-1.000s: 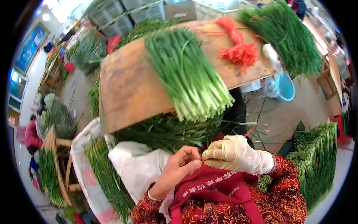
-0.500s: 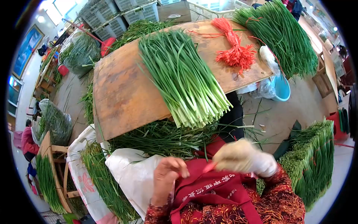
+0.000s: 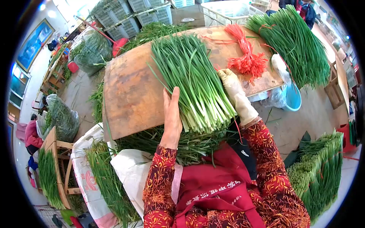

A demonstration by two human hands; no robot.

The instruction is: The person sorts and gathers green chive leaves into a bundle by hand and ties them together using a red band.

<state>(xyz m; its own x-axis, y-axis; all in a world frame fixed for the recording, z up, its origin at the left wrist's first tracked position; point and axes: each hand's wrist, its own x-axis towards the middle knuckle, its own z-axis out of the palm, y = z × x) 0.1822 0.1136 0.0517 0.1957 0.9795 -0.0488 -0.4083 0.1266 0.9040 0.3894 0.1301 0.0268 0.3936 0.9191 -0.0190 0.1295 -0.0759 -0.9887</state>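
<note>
A thick bundle of garlic chives [image 3: 197,81] lies on the wooden board [image 3: 129,87], pale cut ends toward me. My left hand [image 3: 172,117], bare, rests against the bundle's left side with fingers stretched out and thumb apart. On the opposite side, my right hand [image 3: 234,91] wears a cream glove and has its fingers curled in beside the stems. A thin red plastic strip [image 3: 238,129] hangs below that glove, and a bit of red shows by its fingertips. Farther right on the board is a bunch of red ties [image 3: 247,57].
More chives [image 3: 292,49] are piled at the board's far right, above a blue bucket [image 3: 292,97]. Stacked chives [image 3: 319,174] stand at lower right. Loose leaves [image 3: 152,138] lie below the board's near edge. Grey crates [image 3: 154,16] stand behind; a person [image 3: 32,133] is at far left.
Both hands have moved from my lap up to the board, one to each side of the chive bundle. The red strip has come along with the gloved right hand.
</note>
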